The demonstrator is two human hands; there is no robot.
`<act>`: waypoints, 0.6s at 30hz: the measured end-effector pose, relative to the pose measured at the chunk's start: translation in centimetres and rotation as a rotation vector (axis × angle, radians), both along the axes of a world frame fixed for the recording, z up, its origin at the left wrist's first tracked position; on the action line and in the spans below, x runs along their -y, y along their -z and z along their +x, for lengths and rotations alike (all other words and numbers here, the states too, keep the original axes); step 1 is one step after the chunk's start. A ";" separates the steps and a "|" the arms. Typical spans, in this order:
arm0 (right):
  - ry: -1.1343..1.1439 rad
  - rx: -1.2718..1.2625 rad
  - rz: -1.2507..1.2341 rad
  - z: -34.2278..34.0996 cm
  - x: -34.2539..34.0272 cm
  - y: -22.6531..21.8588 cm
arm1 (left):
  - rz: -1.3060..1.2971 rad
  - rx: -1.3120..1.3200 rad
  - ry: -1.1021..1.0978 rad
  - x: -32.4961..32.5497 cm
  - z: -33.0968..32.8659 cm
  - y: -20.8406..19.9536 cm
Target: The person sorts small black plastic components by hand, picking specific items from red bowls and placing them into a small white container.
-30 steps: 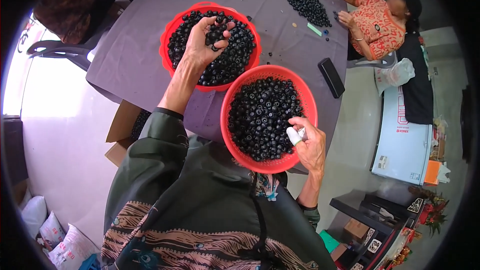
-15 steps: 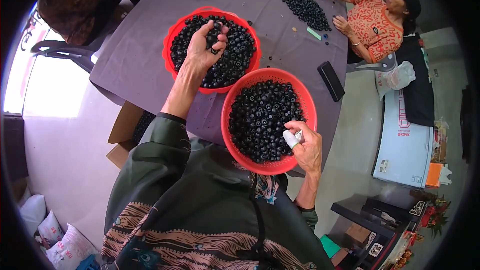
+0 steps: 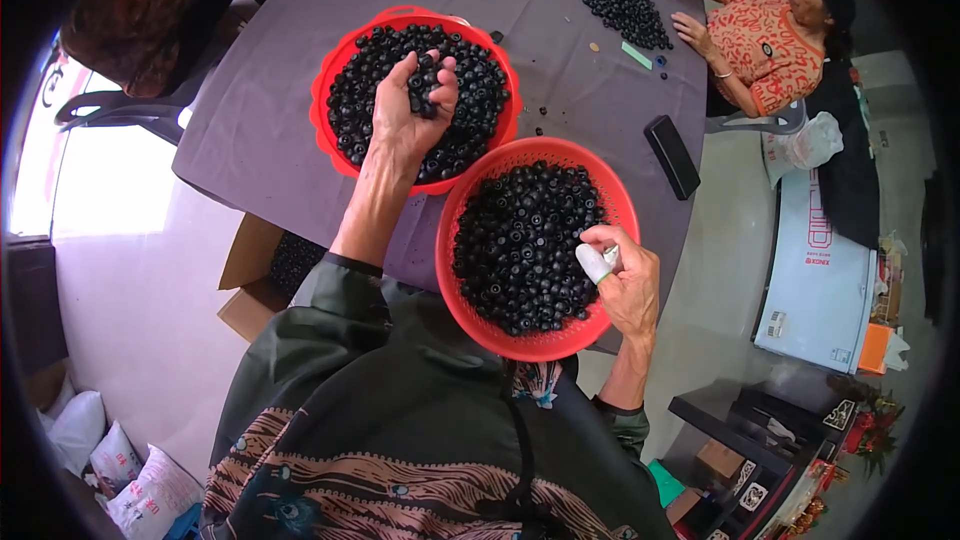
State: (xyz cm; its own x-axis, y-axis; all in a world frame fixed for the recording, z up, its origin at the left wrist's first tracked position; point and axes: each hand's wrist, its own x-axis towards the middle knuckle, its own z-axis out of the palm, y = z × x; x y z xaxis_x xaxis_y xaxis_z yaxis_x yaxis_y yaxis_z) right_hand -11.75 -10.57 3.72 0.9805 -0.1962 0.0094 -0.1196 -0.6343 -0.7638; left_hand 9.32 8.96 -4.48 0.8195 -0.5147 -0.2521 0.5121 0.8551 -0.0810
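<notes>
My left hand (image 3: 408, 118) is palm up over a red scalloped basin (image 3: 322, 125), its fingers curled around several small black round pieces (image 3: 424, 90). The basin is heaped with the same pieces, many with a hollow in one end. Nearer to me and to the right, a red colander (image 3: 622, 190) holds more of them. My right hand (image 3: 628, 285) is at the colander's right side, with thumb and forefinger bent together over the rim. A white cover (image 3: 594, 263) wraps the thumb. Whatever lies between those fingers is too small to make out.
A black oblong case (image 3: 672, 157) lies on the grey tablecloth (image 3: 260, 90), right of the colander. Across the table, a person in an orange patterned shirt (image 3: 757, 40) has both hands by a spread of black pieces (image 3: 625, 5). Another person sits far left. An open cardboard box (image 3: 250, 265) stands below the table edge.
My left hand's fingers have loosened a little, and more black pieces show in the palm. My right hand has drawn slightly back to the right. The whole view has shifted a little.
</notes>
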 end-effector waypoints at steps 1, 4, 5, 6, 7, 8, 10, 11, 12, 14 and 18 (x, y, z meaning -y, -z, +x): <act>-0.006 0.005 -0.012 0.1 0.1 0.0 | 0.031 -0.021 0.013 0.4 0.0 -0.1; -0.012 -0.007 0.013 0.7 0.2 -0.3 | 0.058 0.067 0.063 1.0 -0.5 -0.5; -0.003 -0.003 0.018 1.1 0.3 -0.4 | 0.091 0.073 0.117 1.5 -0.7 -0.9; -0.025 0.010 0.008 1.4 0.4 -0.5 | 0.130 0.102 0.138 2.0 -1.3 -1.3; -0.044 0.024 -0.002 1.8 0.5 -0.6 | 0.093 0.120 0.188 2.4 -2.0 -2.0; -0.031 0.019 -0.001 2.3 0.4 -0.8 | 0.055 0.132 0.235 2.7 -2.9 -2.8; -0.109 0.184 -0.025 3.5 0.4 -1.2 | 0.046 0.160 0.305 4.0 -4.2 -3.3; -0.086 0.179 -0.030 4.0 0.4 -1.5 | 0.064 0.220 0.340 4.6 -4.8 -3.5; -0.057 0.194 -0.003 4.5 0.3 -1.9 | 0.082 0.283 0.372 5.0 -5.3 -3.8; -0.010 0.207 0.021 5.3 0.6 -2.4 | 0.147 0.303 0.423 6.0 -6.3 -4.5; -0.008 0.252 0.073 6.0 1.2 -2.6 | 0.240 0.339 0.509 7.2 -7.4 -5.2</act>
State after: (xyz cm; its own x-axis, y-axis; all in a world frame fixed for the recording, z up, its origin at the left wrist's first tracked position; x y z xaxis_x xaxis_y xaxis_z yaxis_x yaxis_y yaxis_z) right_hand -5.77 -11.73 6.34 0.9505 -0.1977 0.2397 0.0848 -0.5769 -0.8124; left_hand 1.91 1.77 0.70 0.5425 -0.8208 -0.1788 0.8213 0.4734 0.3185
